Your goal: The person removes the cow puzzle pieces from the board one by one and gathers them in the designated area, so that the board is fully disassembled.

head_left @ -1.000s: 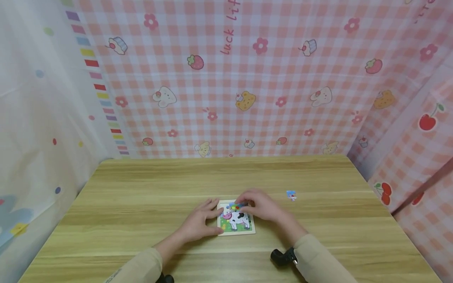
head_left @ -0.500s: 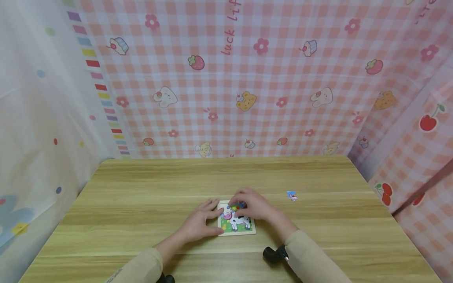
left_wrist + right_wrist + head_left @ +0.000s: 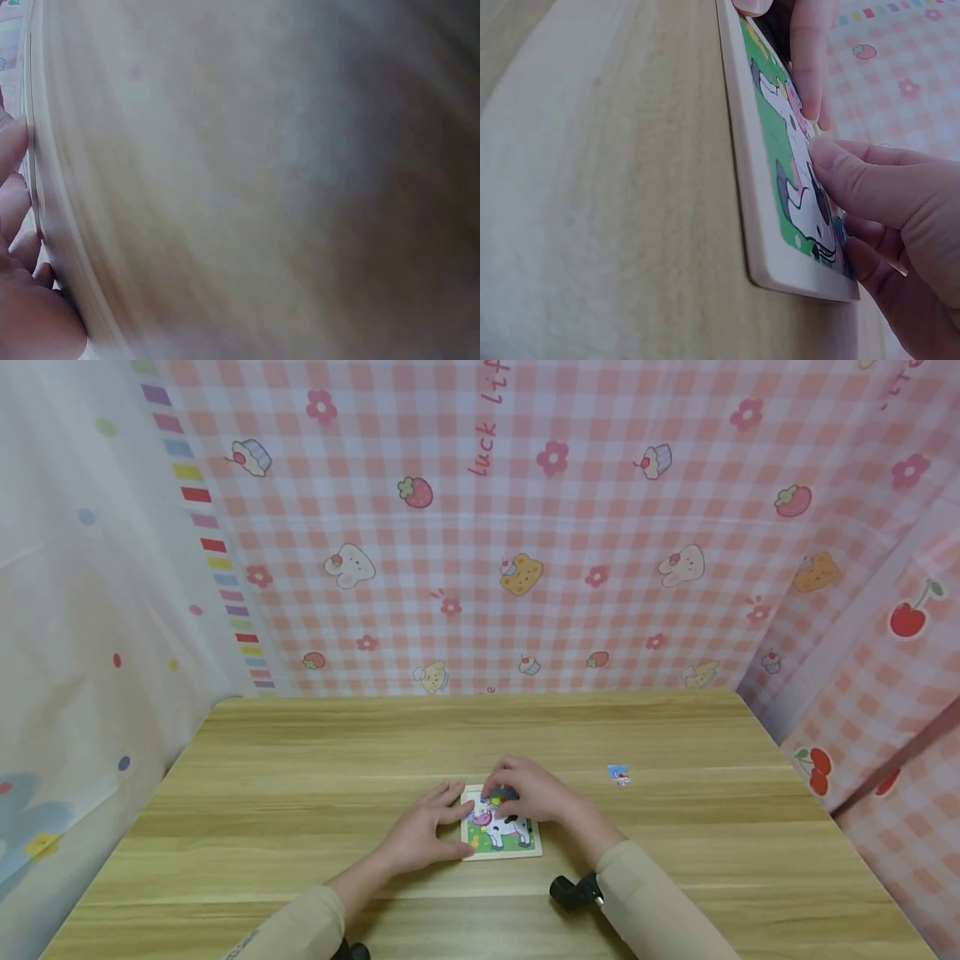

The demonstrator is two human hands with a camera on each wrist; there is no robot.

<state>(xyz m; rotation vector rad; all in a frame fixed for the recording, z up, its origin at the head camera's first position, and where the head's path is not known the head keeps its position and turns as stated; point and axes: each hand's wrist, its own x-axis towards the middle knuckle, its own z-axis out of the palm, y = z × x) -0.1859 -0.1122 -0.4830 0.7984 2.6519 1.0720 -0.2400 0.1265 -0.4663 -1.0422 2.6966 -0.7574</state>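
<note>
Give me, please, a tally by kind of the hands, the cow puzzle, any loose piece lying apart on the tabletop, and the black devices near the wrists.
Hands: 2 (left hand, right hand)
Cow puzzle: 1
Loose puzzle piece: 1
Black devices: 2
Total: 6

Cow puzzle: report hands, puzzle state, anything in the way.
Left hand touching cow puzzle at left edge; right hand over upper part, hold unclear. Puzzle flat on table. Right hand hides upper right; loose piece apart.

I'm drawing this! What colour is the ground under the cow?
Green ground, clearest in the right wrist view.
</note>
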